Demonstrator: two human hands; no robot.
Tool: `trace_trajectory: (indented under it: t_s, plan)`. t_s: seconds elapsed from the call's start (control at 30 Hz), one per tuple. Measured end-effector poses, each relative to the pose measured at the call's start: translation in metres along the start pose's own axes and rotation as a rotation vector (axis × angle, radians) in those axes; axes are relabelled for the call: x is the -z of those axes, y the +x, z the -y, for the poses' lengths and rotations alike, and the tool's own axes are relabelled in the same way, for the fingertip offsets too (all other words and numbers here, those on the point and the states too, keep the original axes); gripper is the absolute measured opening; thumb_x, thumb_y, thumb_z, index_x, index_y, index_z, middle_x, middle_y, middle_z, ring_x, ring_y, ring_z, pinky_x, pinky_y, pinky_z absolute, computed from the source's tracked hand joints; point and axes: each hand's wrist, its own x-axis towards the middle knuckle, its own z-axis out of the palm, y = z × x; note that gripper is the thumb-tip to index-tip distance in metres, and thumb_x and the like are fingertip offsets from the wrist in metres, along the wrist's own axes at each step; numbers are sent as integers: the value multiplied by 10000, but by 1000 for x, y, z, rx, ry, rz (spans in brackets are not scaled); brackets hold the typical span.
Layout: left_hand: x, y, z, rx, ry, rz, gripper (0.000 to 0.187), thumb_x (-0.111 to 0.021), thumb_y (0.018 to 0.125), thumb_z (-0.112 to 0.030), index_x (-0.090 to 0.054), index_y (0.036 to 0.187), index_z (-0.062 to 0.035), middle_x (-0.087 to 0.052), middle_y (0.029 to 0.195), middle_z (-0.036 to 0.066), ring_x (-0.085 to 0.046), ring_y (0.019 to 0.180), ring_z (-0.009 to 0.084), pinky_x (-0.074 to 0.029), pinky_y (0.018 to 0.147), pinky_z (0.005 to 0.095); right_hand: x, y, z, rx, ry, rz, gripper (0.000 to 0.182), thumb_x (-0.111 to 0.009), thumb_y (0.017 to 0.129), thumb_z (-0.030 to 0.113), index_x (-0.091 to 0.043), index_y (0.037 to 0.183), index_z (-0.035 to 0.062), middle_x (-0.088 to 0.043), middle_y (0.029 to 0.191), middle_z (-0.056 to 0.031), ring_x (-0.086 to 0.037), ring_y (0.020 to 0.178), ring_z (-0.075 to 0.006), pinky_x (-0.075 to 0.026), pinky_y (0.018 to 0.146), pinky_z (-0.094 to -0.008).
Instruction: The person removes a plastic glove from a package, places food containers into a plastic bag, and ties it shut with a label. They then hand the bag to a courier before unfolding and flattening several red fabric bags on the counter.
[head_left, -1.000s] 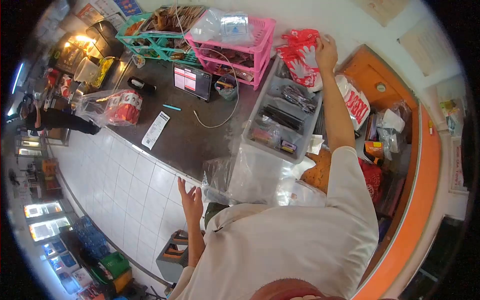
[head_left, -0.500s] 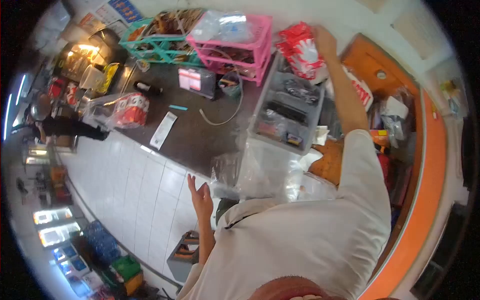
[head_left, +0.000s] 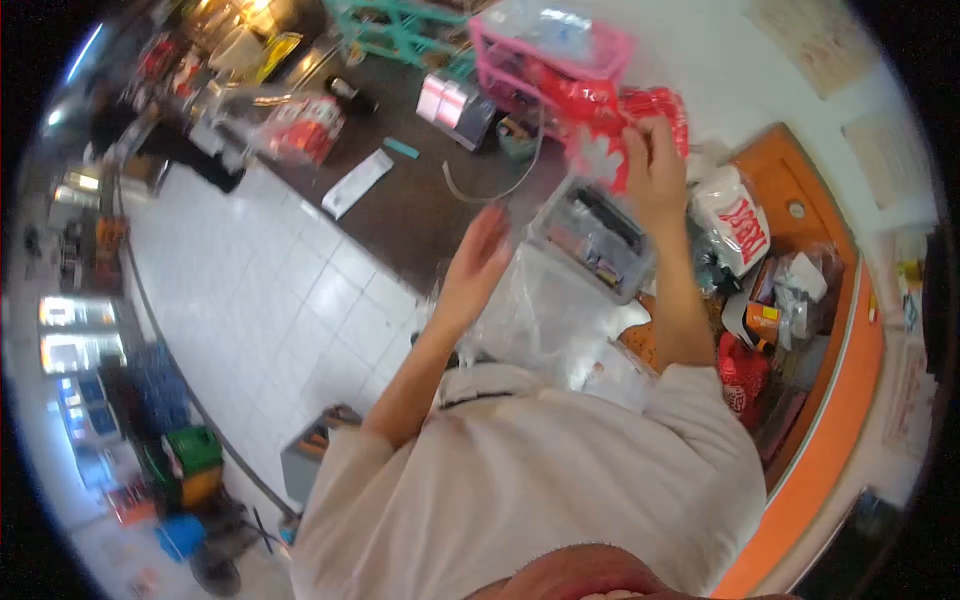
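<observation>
Your right hand point(head_left: 655, 170) is at the red bag point(head_left: 605, 135), with the fingers bent and closed on the side of it which is nearest to you. The bag has a pale pattern, but the blur does not let me tell whether it is one bag or several together. It lies in view between the pink basket point(head_left: 617, 50) and the grey tray point(head_left: 592, 277), and it covers the far part of this tray. I cannot tell if it touches the tray. In the near part of the tray there are dark, thin items point(head_left: 608, 217).

Your left hand point(head_left: 480, 258) holds nothing. Its fingers are open and stretched forward, though they are blurred. It is over the near edge of the counter point(head_left: 400, 225), close to the loose cable point(head_left: 480, 198) and just beside the clear plastic point(head_left: 535, 300), which is spread in front of your shirt point(head_left: 560, 460).

Farther on the counter are the tablet point(head_left: 455, 108), the cup point(head_left: 517, 140) near it, a small blue strip point(head_left: 401, 148) and a white slip point(head_left: 357, 184). To the right of your right forearm lies a white bag point(head_left: 733, 220) with red letters.
</observation>
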Motion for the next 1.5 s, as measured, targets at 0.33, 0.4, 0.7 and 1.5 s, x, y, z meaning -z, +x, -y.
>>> trace_trajectory:
  t_s: [0.33,0.4,0.7,1.5]
  plan:
    - [24,-14,-44,-59,-181,-272,300,-616,1001,-298,-647,1122,-25,-687,1027,29,-630,901,113,-502,808,280,-66,-123,46,-395,678,331,225,-682,946,181,-664,1090,9,-642,873,4,-542,799,-48,-417,677,-219]
    - [36,-26,-48,-2,-329,-285,325,-586,1012,-321,-629,1145,-28,-676,1065,42,-639,924,129,-515,808,295,-76,-130,59,-433,696,279,232,-677,949,210,-678,1060,7,-640,859,8,-547,792,-57,-424,683,-230]
    - [113,-45,-69,-75,-652,-453,376,-498,1033,-303,-545,1267,-12,-642,1210,112,-644,1092,230,-528,948,385,-24,-73,-15,-352,226,145,319,-640,961,204,-667,1195,-11,-696,1087,-70,-616,1003,-158,-478,901,-312]
    - [192,-138,-119,104,-789,-85,360,-450,1063,-291,-518,1307,-34,-628,1247,118,-634,1107,256,-546,905,415,-180,-177,208,469,436,769,195,-665,866,100,-681,1052,48,-654,978,-107,-616,906,-317,-493,807,-422]
